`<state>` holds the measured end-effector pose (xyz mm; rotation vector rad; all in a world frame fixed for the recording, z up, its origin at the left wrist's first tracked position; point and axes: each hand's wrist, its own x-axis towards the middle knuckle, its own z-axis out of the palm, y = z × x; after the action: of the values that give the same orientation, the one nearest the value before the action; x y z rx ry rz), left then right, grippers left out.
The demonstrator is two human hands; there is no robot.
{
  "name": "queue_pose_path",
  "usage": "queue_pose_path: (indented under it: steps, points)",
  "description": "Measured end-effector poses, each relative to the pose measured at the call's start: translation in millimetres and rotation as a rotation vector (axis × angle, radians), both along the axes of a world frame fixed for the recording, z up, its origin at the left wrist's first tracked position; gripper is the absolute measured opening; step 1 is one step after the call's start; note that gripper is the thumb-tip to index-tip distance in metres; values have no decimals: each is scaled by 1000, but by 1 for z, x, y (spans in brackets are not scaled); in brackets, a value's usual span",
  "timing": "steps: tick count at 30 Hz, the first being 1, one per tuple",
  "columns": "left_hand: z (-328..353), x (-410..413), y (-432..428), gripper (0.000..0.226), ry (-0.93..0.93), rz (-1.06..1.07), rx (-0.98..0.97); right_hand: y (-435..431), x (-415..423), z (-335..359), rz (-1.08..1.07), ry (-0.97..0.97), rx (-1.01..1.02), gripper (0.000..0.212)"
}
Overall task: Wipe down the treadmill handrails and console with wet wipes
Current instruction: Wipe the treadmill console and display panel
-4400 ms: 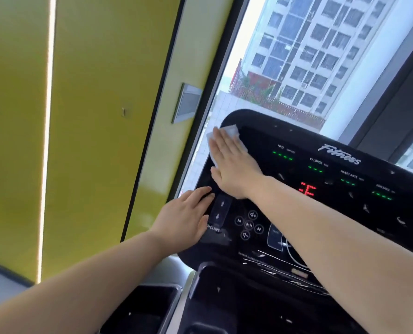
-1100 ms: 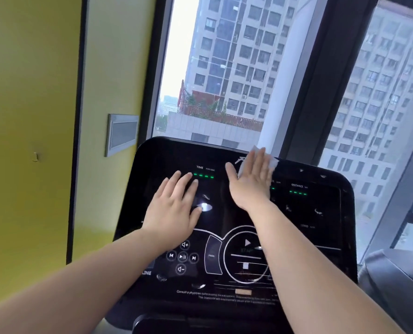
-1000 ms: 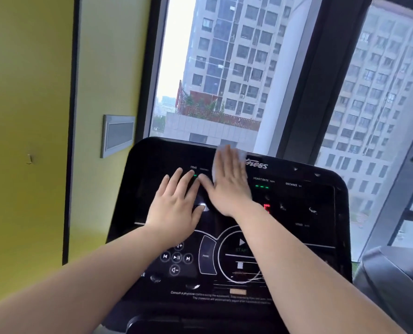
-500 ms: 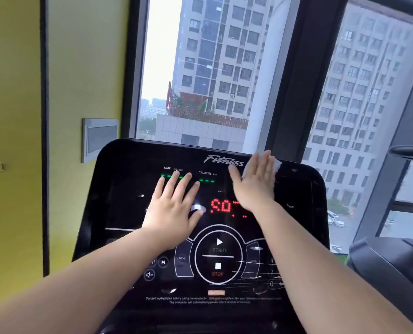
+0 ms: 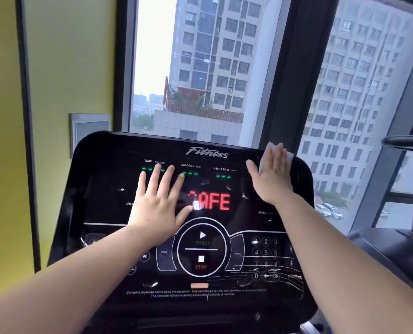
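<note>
We're pressing the wipe (image 5: 270, 150) flat under our right hand (image 5: 271, 179) at the console's (image 5: 109, 208) top right corner; left hand (image 5: 158, 206) lying spread on the display.

Left hand (image 5: 158, 206) lies palm down, fingers straight and spread, thumb out to the right. Right hand (image 5: 271, 179) lies palm down, further forward and to the right, fingers straight and close together, thumb splayed left. Left forearm (image 5: 68, 280) and right forearm (image 5: 333, 249) are bare and extended forward.
</note>
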<state>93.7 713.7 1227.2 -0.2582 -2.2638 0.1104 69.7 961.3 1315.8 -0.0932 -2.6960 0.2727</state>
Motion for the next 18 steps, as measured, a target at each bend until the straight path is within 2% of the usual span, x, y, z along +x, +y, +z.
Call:
queue_pose_path:
  steps: [2, 6, 9, 14, 16, 18]
  points:
    - [1, 1, 5, 75, 3, 3, 35, -19, -1, -3, 4, -5, -20, 82]
    - [8, 4, 24, 65, 61, -64, 178, -35, 5, -21, 233, 26, 229, 80]
    - [9, 2, 40, 62, 97, -133, 90, -7, 5, -15, 265, 1, 334, 74]
    - [2, -1, 46, 61, 16, -132, -8, 34, 3, -8, 4, -20, 87, 76]
    - [0, -2, 43, 62, 5, -123, -37, 26, 0, -9, -110, -26, -1, 77]
    - [0, -2, 44, 63, -1, -118, -33, 3, -3, -9, -111, -11, -60, 80]
